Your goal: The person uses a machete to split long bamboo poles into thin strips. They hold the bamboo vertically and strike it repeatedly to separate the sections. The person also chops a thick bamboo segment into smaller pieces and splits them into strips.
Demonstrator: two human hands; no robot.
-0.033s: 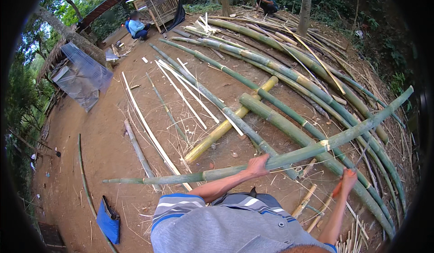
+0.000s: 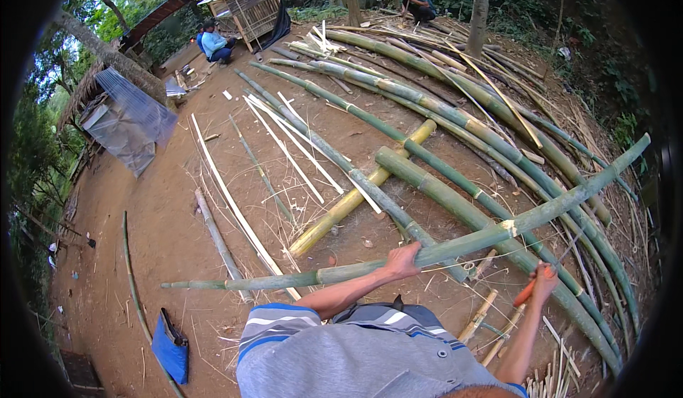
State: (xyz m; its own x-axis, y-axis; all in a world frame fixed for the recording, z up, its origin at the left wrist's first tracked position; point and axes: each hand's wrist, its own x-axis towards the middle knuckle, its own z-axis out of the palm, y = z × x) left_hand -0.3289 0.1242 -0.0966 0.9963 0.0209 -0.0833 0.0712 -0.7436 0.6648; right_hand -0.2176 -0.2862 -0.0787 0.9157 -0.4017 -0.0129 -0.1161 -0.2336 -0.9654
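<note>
My left hand (image 2: pixel 403 261) is closed around a long green bamboo pole (image 2: pixel 466 245). The pole crosses in front of me, its thin end to the left and its thicker end rising at the far right. A pale ring marks one joint between my hands. In my right hand (image 2: pixel 545 281), below the pole, I grip an orange-handled cutting tool (image 2: pixel 524 293). Its thin grey blade points up and right toward the pole; the exact kind of blade is unclear. Under the pole lies a thick bamboo log (image 2: pixel 441 190), propped across a yellow bamboo piece (image 2: pixel 334 221).
More bamboo poles (image 2: pixel 427 103) are heaped at the right. Pale split strips (image 2: pixel 231 195) and shavings cover the middle ground. A blue bag (image 2: pixel 171 348) lies at lower left. Two people (image 2: pixel 215 42) crouch far off, one near a bamboo hut (image 2: pixel 249 14); tree trunks (image 2: pixel 479 14) rise behind.
My right hand has shifted slightly and turned, so more of the orange handle shows at lower left. My left hand and the pole look almost unmoved.
</note>
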